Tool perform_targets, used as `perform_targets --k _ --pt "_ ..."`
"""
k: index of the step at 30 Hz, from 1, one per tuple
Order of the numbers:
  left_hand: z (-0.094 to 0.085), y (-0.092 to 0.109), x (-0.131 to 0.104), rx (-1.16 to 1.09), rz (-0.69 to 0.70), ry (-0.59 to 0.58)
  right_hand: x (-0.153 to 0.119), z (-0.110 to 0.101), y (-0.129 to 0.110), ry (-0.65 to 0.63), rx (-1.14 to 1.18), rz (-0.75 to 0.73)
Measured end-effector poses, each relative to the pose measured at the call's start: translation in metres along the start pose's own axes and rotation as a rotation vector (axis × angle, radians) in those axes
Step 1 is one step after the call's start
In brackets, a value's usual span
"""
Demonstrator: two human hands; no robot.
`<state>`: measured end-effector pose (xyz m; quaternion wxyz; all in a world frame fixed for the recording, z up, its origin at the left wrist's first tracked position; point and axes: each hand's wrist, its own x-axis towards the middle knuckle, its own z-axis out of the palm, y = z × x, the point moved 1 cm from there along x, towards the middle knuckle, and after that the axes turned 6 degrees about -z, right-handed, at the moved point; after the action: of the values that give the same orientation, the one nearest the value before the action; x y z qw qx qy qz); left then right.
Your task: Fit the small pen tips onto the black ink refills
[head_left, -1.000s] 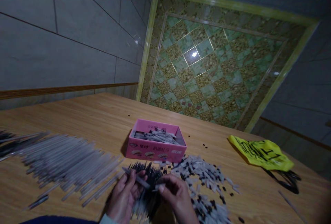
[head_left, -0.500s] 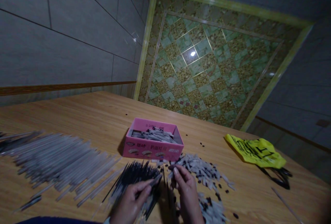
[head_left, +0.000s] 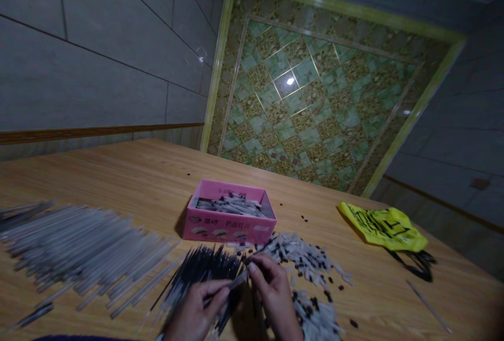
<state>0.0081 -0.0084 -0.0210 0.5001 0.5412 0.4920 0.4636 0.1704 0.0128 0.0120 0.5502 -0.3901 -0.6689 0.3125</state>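
Observation:
My left hand (head_left: pixel 197 307) pinches a slim translucent tube (head_left: pixel 237 281), which points up and to the right. Against its far end, the fingers of my right hand (head_left: pixel 272 288) are closed on a small dark piece (head_left: pixel 249 260); its exact kind is too blurred to make out. Beneath and beyond my left hand lies a bunch of thin black rods (head_left: pixel 205 265). Small clear and black pieces (head_left: pixel 303 258) are heaped beside my right hand, with a second heap (head_left: pixel 318 316) nearer me. Behind both hands stands an open pink box (head_left: pixel 228 232) holding many short grey-and-black sticks (head_left: pixel 232 204).
A wide spread of long clear tubes (head_left: pixel 79 249) covers the left of the wooden table (head_left: pixel 149 173). On the right lie a yellow bag (head_left: pixel 381 227) with black straps and a single thin rod (head_left: pixel 428 307). Tiled walls (head_left: pixel 118 63) rise behind.
My right hand has moved left, bringing the small dark piece to the end of the tube in my left hand. The whole view has shifted slightly.

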Motion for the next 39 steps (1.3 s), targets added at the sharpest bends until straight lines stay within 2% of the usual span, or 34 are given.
perform_targets --k 3,7,10,13,19,22,24,26,28,31,34,36,39 --pt "0.0 -0.003 0.0 0.046 -0.051 0.032 0.0 -0.004 0.003 -0.098 -0.006 -0.039" --pt "0.001 -0.006 0.001 0.046 -0.073 -0.053 0.001 -0.012 0.0 -0.219 -0.108 -0.041" --pt "0.002 -0.006 0.0 0.083 -0.051 -0.092 0.002 -0.016 -0.007 -0.306 -0.222 -0.057" --pt "0.001 -0.003 -0.002 0.166 0.021 -0.079 0.001 -0.015 -0.01 -0.341 -0.287 -0.072" --pt "-0.004 0.002 -0.006 0.237 0.216 0.081 -0.004 -0.004 0.003 -0.27 -0.318 -0.033" --pt "-0.004 0.004 -0.007 0.344 0.34 0.153 -0.005 0.002 0.01 -0.226 -0.218 0.054" --pt "-0.003 0.004 -0.007 0.468 0.399 0.16 -0.004 0.006 0.013 -0.173 -0.134 0.113" --pt "-0.004 0.004 -0.006 0.575 0.427 0.165 -0.003 0.008 0.017 -0.11 -0.061 0.153" --pt "-0.011 0.003 -0.002 0.661 0.431 0.227 -0.001 0.007 0.02 -0.026 0.003 0.177" --pt "-0.03 0.002 0.004 0.798 0.358 0.431 0.0 -0.001 0.024 0.172 0.133 0.228" --pt "-0.051 -0.001 0.01 0.997 0.156 0.63 0.001 -0.011 0.026 0.356 0.292 0.3" --pt "-0.063 -0.006 0.013 1.111 -0.009 0.669 0.006 -0.016 0.025 0.435 0.371 0.299" --pt "-0.074 -0.016 0.017 1.216 -0.199 0.623 0.025 -0.019 0.022 0.473 0.437 0.249"
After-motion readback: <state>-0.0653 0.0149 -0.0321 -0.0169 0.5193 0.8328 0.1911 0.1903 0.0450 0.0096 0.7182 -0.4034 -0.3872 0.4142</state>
